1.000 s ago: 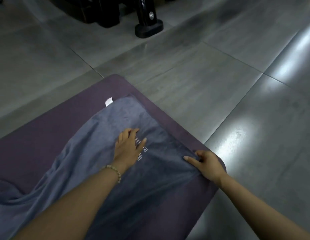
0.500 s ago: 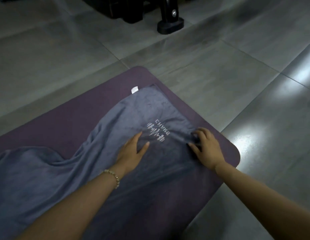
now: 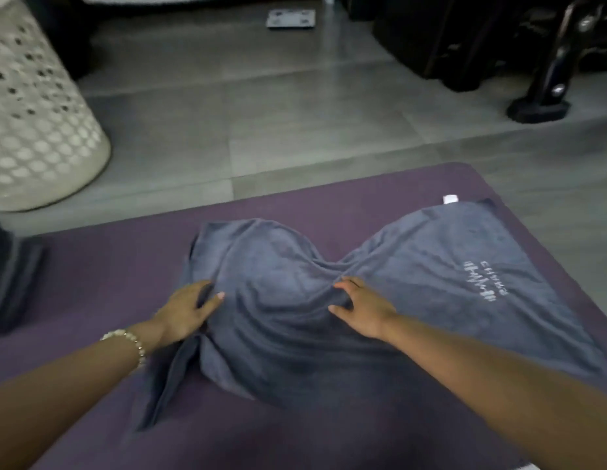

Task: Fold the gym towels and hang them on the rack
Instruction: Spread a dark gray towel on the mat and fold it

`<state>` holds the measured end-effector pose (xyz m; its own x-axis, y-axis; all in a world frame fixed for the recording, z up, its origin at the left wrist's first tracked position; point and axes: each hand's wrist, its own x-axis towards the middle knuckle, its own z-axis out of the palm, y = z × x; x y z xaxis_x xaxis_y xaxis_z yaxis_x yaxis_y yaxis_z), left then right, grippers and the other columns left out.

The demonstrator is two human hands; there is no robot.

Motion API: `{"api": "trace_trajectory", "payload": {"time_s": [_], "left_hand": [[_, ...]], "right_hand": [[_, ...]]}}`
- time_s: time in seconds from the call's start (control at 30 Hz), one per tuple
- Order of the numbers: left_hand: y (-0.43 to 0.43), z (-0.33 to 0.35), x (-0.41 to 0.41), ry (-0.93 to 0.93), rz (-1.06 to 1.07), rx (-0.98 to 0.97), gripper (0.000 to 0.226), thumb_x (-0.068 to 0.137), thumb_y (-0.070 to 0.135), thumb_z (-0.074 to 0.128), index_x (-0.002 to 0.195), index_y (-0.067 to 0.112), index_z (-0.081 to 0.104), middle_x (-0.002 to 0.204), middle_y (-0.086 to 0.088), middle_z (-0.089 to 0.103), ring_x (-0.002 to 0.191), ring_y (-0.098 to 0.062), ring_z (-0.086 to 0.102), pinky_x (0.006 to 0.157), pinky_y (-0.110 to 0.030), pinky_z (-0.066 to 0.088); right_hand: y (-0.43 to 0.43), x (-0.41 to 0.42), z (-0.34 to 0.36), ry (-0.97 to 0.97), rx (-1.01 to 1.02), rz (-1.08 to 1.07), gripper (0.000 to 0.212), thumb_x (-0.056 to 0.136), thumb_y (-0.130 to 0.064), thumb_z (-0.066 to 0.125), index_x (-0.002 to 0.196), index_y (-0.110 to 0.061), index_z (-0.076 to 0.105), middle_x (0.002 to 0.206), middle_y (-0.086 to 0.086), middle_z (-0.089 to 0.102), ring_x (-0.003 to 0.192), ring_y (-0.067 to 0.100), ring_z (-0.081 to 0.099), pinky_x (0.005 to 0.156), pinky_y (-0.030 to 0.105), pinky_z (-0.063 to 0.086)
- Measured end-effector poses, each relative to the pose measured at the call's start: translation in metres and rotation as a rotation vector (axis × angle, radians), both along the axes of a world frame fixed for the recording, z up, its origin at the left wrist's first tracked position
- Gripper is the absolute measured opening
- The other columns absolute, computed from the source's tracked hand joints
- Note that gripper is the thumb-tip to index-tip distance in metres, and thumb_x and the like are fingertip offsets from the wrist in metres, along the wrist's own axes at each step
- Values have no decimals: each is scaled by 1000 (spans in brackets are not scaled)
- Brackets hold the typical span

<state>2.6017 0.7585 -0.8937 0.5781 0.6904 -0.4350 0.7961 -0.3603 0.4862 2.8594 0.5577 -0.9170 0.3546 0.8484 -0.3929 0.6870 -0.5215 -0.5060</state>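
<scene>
A grey-blue gym towel [image 3: 414, 266] with a white printed logo and a small white tag lies rumpled on a purple mat [image 3: 91, 273]. Its right part is spread flat; the left part is bunched and partly doubled over. My left hand [image 3: 186, 310] rests on the towel's left edge, thumb and fingers pinching a fold of cloth. My right hand [image 3: 363, 307] presses on the towel's middle with fingers spread, gathering a wrinkle. A second dark grey towel [image 3: 10, 279], folded, lies at the mat's left edge. No rack is in view.
A white perforated laundry basket [image 3: 34, 123] stands on the grey tiled floor at the far left. Black gym equipment with a foot [image 3: 539, 110] stands at the back right. A small flat grey scale [image 3: 290, 18] lies at the back.
My view has swung left, so the basket and folded towel now show. Both hands slid left from the logo end to the towel's middle and left edge.
</scene>
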Motion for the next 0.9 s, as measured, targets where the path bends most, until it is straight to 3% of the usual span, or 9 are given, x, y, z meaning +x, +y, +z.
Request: {"api": "trace_trajectory", "payload": {"time_s": [0.1,0.2,0.33,0.43,0.53,0.6,0.67,0.73,0.9], "left_hand": [[5,-15,-54,-6,186,-74,65,91,54,50,132,4,51,133,-6,54,127,-25,48,107,-26,32],[2,-48,-84,31,308,-106,94,77,82,36,134,10,49,136,-12,51,127,-29,46,109,-39,35],[4,-58,-92,-78,615,-121,61,93,51,47,132,3,45,134,-16,42,127,-33,38,106,-38,31],[10,-57,-94,-160,648,-202,42,95,47,48,94,6,60,98,-12,59,94,-25,55,82,-30,41],[-2,-63,-96,-180,585,-232,42,95,44,50,66,13,47,65,-2,47,65,-18,46,59,-29,35],[-6,-61,-98,-258,571,-237,39,95,42,51,67,15,45,65,1,46,61,-12,44,62,-28,38],[-1,-58,-105,-378,617,-323,34,95,43,50,91,11,61,87,-1,63,81,-14,59,80,-27,48],[5,-49,-113,-442,704,-357,39,95,43,51,109,8,61,102,-2,65,94,-17,62,83,-27,48],[13,-45,-140,-437,786,-221,38,93,47,52,93,9,59,86,-3,62,84,-19,60,74,-25,43]], "right_hand": [[29,-47,-1,80,-11,51,57,92,-45,55,140,-18,41,146,-2,36,132,16,40,110,28,31],[54,-96,-5,204,-23,38,52,89,-47,60,132,-19,49,137,-2,49,124,14,48,103,23,36],[84,-153,-5,348,49,38,45,88,-41,63,125,-16,57,126,1,58,106,10,54,92,19,41],[99,-185,-10,408,67,78,46,83,-49,66,119,-21,60,114,-4,57,99,9,55,89,23,46],[104,-199,-19,425,77,48,37,80,-52,69,104,-23,66,89,-6,58,79,5,54,76,22,46],[103,-201,-24,452,71,65,28,79,-44,73,93,-20,69,75,-6,57,66,3,49,66,19,42],[101,-203,-27,445,106,81,23,78,-38,76,84,-17,69,74,-5,56,65,3,48,66,18,41],[101,-204,-28,424,159,41,24,78,-36,77,77,-14,66,76,-5,55,66,4,49,67,16,40],[102,-216,-23,608,22,-236,29,80,-25,76,71,-12,51,65,2,58,55,11,57,52,18,50]]}}
